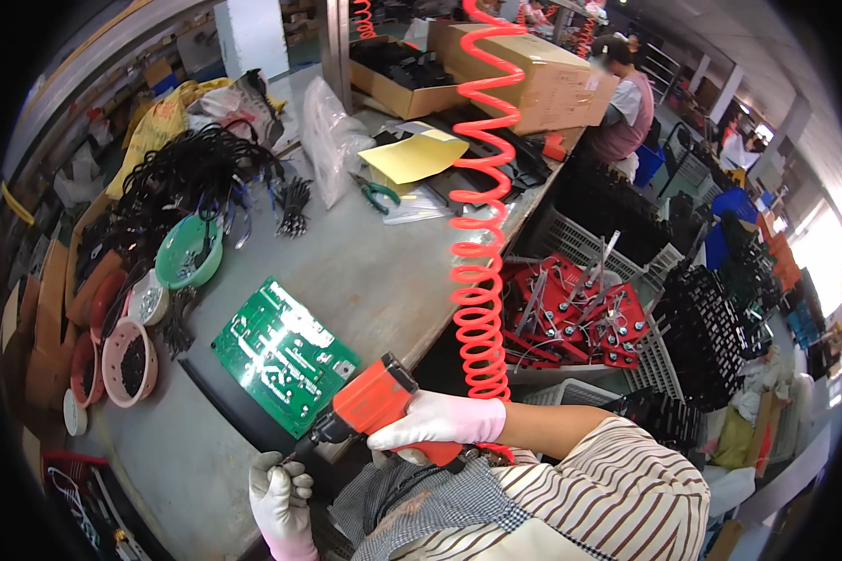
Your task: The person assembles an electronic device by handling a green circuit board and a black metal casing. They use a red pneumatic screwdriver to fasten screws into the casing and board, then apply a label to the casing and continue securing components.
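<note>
Head view, assembly desk (374, 271). Right hand (437, 424), white-gloved, was wrapped w/ closed fingers round the grip of an orange pneumatic screwdriver (376, 404), its nose aimed down-left at the near edge of a green circuit board (283, 355) lying flat on the desk, near centre. Left hand (281, 496), also gloved, sat just below the tool tip, fingers pinched shut on something small & dark; what exactly, cannot tell. Judged progress: fastening at the board's near edge appeared under way; no. of screws already set not readable, so remainder unknown. Red coiled air hose (477, 234) rose from the tool toward far centre. Left: pink & green bowls (189, 251) of small parts, black cable bundle (196, 168). Far: pliers (376, 194), yellow sheet (413, 155), cardboard boxes (533, 79). Right, off desk: crate of red parts (580, 313). Hose hung near the working zone; a co-worker sat far right.
</note>
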Available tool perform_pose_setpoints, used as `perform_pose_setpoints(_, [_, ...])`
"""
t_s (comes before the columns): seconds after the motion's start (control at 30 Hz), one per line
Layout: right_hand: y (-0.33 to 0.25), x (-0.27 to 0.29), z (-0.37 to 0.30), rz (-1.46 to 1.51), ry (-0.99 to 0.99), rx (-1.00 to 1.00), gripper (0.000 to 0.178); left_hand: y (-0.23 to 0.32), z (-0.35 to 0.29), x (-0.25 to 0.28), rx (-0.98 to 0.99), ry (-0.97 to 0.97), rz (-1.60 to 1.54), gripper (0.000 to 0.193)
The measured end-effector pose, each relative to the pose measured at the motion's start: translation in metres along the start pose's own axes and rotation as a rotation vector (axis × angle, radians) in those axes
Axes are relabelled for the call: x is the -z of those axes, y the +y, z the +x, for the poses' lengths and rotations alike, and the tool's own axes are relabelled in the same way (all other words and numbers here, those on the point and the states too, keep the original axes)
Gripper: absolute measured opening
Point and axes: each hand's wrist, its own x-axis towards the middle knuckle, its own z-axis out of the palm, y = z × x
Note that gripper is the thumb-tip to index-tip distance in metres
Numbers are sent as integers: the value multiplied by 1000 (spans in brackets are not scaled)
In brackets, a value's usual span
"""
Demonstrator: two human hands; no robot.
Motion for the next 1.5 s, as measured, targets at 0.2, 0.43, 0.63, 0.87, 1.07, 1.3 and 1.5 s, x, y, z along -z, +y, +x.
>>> perform_pose_setpoints(0.2, [12, 0, 11, -77, -80, -15, 42, -4, -3, 21, 13, 6, -101, 21])
perform_pose_setpoints(0.43, [5, -5, 9, -108, -58, -30, 38, -2, -9, 15, -30, 16, -54, 21])
perform_pose_setpoints(0.63, [-3, -9, 11, -122, -48, -60, 32, 9, -12, 1, -78, 127, 397, 30])
perform_pose_setpoints(0.87, [-13, -19, 26, -214, 210, -110, 16, 13, -1, 23, -135, 15, 411, 56])
perform_pose_setpoints(1.07, [14, 9, 68, -154, 252, 152, 33, -6, 9, 62, -18, 222, 224, 55])
perform_pose_setpoints(1.3, [3, 13, 134, -213, 109, 296, 27, -24, 47, 41, 252, -13, 10, 40])
perform_pose_setpoints(1.5, [5, 8, 128, -231, 151, 259, 21, -23, 45, 31, 279, -18, -30, 33])
